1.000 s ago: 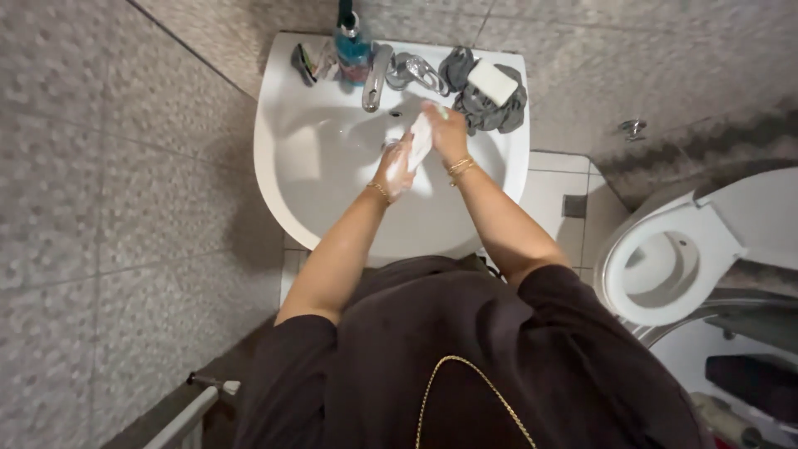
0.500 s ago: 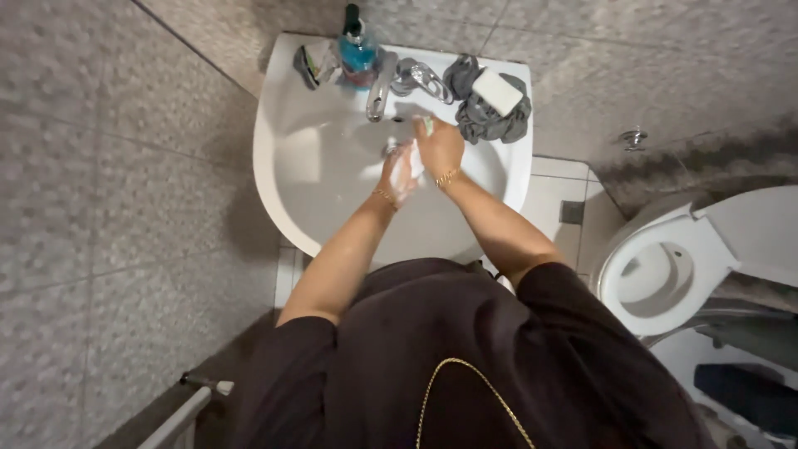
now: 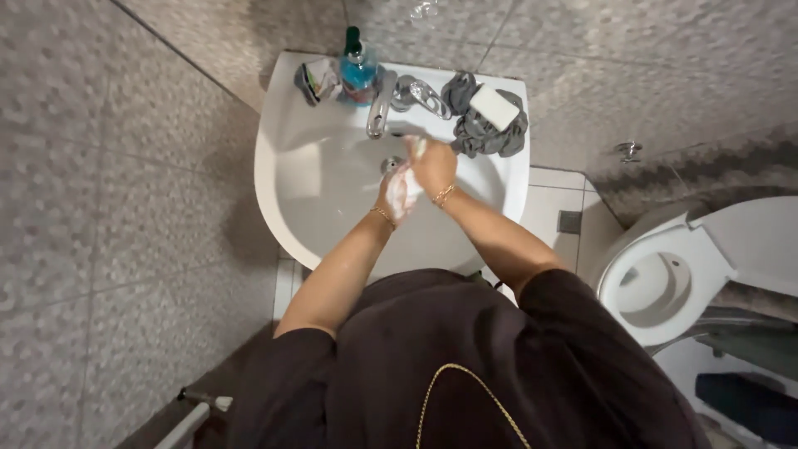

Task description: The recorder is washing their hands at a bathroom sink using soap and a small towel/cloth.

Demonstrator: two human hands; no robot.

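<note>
Both hands meet over the white sink [image 3: 316, 208] in the upper middle of the frame: the left hand [image 3: 397, 189], coated in white lather, lies open and flat, holding nothing, while the right hand [image 3: 432, 162] curls loosely over it, its grip closed on no object, only pressing palm to fingers. Just above them the chrome tap [image 3: 381, 112] points down toward the drain [image 3: 391, 165]. At the sink's back rim, right of the tap, a grey cloth [image 3: 474, 133] lies bunched with a white bar of soap [image 3: 494, 106] on top; left of the tap stands a blue bottle [image 3: 359, 71]. To rub well, I judge, the hands should stay low over the basin so suds fall inside, working between the fingers.
</note>
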